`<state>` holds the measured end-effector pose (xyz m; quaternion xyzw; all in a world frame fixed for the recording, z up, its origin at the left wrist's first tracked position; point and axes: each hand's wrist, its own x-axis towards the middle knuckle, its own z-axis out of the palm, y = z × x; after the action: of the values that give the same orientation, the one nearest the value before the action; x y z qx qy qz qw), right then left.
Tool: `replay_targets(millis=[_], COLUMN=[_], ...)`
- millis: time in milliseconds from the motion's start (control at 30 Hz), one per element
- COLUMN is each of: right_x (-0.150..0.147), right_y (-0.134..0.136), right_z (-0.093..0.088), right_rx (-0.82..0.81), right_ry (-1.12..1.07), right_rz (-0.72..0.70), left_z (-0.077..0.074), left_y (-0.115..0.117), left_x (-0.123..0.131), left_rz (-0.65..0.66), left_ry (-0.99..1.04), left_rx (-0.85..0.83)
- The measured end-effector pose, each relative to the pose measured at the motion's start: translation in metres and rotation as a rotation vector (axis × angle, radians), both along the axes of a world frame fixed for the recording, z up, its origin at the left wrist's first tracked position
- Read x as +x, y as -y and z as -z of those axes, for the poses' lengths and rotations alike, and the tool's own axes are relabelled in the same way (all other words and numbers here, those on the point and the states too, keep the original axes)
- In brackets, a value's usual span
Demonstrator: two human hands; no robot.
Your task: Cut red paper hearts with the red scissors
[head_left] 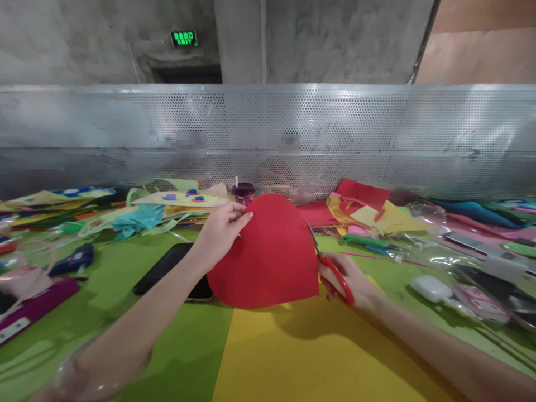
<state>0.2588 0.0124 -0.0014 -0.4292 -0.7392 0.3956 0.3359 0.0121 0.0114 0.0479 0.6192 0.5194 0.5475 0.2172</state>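
Red paper sheet (268, 254), raised above the counter (113, 279) midway between its side edges, is pinched by the fingers of the left hand (226, 229), those of the right hand (345, 279) gripping scissors (334, 267); unsupported flexing could skew the cut.

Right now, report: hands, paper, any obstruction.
Left hand holding red paper by its edge. Right hand holding red-handled scissors, blades at paper's right edge. Black device partly behind left forearm.
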Motion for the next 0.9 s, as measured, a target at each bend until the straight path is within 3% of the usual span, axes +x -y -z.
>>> replay_targets(millis=[900], right_x=[-0.0017], right_y=[0.0018], right_z=[-0.0020], right_rx=[0.001], right_ry=[0.020], right_rz=[0.030], left_z=[0.0011], left_y=[-0.0007], left_x=[-0.0006], left_rz=[-0.020], left_ry=[-0.017], left_rx=[0.011])
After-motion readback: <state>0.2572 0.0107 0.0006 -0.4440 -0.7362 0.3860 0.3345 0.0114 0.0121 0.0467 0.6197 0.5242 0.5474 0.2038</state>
